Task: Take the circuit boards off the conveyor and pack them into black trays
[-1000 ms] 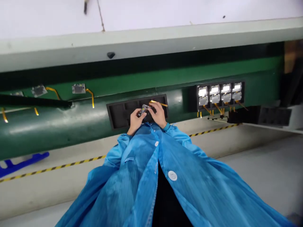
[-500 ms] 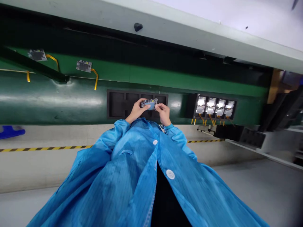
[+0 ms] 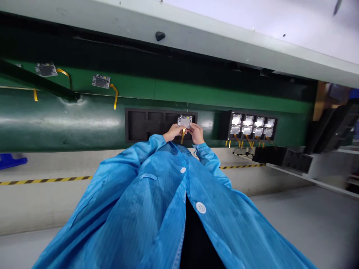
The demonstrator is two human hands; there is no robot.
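A small circuit board (image 3: 185,120) with a silvery face is held up over the right part of a black compartment tray (image 3: 135,125). An orange ribbon cable (image 3: 183,136) hangs from its lower edge. My left hand (image 3: 175,132) pinches the board's lower edge beside the cable, fingers closed. At the lower right corner, my right hand (image 3: 197,133) grips the same board between thumb and fingers. The hands nearly touch, and some fingertips are hidden behind the board.
Right of my hands, a second black tray (image 3: 254,137) holds several boards with cables hanging over the bench edge. Two boards, a nearer one (image 3: 101,81) and a farther one (image 3: 46,69), lie at the left on the green bench (image 3: 92,123). A dark bar (image 3: 39,83) slants across there.
The board has turned from its bluish side to its silvery face, and its orange cable now shows. My left hand has moved right, closer to my right hand.
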